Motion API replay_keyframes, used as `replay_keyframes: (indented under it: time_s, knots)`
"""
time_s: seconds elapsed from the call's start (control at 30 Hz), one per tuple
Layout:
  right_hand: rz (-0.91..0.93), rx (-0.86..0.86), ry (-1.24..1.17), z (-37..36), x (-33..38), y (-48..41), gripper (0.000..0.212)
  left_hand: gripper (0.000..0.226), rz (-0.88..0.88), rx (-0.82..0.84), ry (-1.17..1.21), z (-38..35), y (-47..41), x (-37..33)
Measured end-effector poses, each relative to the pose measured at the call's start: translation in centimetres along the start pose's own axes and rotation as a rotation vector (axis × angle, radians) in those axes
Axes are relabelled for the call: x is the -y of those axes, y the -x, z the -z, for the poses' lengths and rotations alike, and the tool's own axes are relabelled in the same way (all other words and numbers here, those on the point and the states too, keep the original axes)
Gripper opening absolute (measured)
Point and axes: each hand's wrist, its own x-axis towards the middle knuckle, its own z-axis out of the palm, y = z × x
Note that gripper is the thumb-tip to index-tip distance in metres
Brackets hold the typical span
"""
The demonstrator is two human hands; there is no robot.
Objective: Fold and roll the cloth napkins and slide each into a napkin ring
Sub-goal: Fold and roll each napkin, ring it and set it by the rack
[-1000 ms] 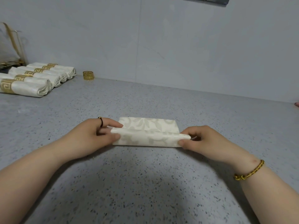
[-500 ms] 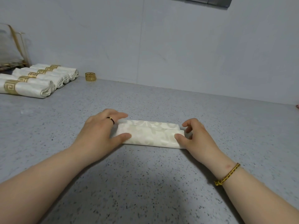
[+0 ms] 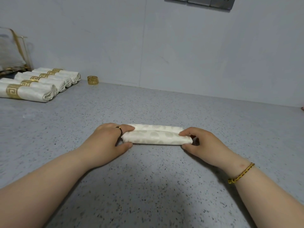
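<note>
A cream patterned cloth napkin (image 3: 156, 137) lies rolled almost fully on the grey speckled counter (image 3: 148, 186), with a narrow flat strip showing behind the roll. My left hand (image 3: 108, 140) grips the roll's left end, thumb in front and fingers over the top. My right hand (image 3: 199, 142) pinches the right end the same way. A loose gold napkin ring (image 3: 93, 80) stands upright by the wall at the back left.
Several rolled napkins in gold rings (image 3: 37, 84) lie side by side at the far left. Behind them stands a clear holder with gold trim (image 3: 13, 53). A grey wall (image 3: 181, 55) borders the counter's back edge.
Both hands have rolled the napkin away from me. The flat part behind the roll has shrunk to a thin strip and the roll has grown thicker.
</note>
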Motion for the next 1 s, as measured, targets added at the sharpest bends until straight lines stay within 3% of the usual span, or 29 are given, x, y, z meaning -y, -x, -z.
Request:
replay_keyframes:
  time_s: [0.07, 0.17, 0.27, 0.37, 0.5, 0.63, 0.77, 0.87, 0.93, 1.0]
  knots:
    - [-0.013, 0.014, -0.058, 0.1, 0.1, 0.0, 0.022, 0.080, 0.017, 0.013, 0.056, 0.3, 0.1, 0.3]
    - [-0.017, 0.088, -0.155, 0.8, 0.3, 0.5, 0.014, 0.037, 0.098, 0.069, 0.304, 1.8, 0.6, -0.1]
    - [-0.013, 0.148, -0.264, 1.6, 0.7, 0.9, 0.005, 0.025, 0.191, 0.106, 0.529, 2.4, 0.7, 0.3]
    - [-0.047, 0.110, -0.295, 1.1, 0.9, 0.7, 0.004, 0.012, 0.242, 0.060, 0.558, 2.0, 0.3, 0.1]
    - [-0.123, 0.010, -0.262, -0.1, 1.4, 0.3, 0.010, 0.003, 0.328, -0.034, 0.400, 1.4, 0.5, -1.0]
    - [-0.092, -0.079, -0.076, -1.4, 1.6, 0.0, 0.016, 0.041, 0.257, -0.097, -0.044, 1.0, 0.4, -1.6]
    - [-0.055, -0.142, 0.046, -2.0, 1.6, -0.3, 0.030, 0.033, 0.020, -0.169, -0.093, 0.7, 0.4, -1.5]
    - [0.238, -0.274, 0.239, -1.9, 2.1, -0.2, 0.013, 0.060, -0.028, -0.096, -0.044, 0.9, 0.6, -1.8]
    - [0.358, -0.181, 0.327, -1.5, 2.1, 0.1, 0.015, 0.065, 0.047, -0.067, -0.032, 0.7, 0.6, -1.7]
    - [0.337, 0.005, 0.302, -0.6, 2.5, 0.6, 0.024, 0.064, 0.039, -0.049, -0.078, 0.1, 0.3, -1.0]
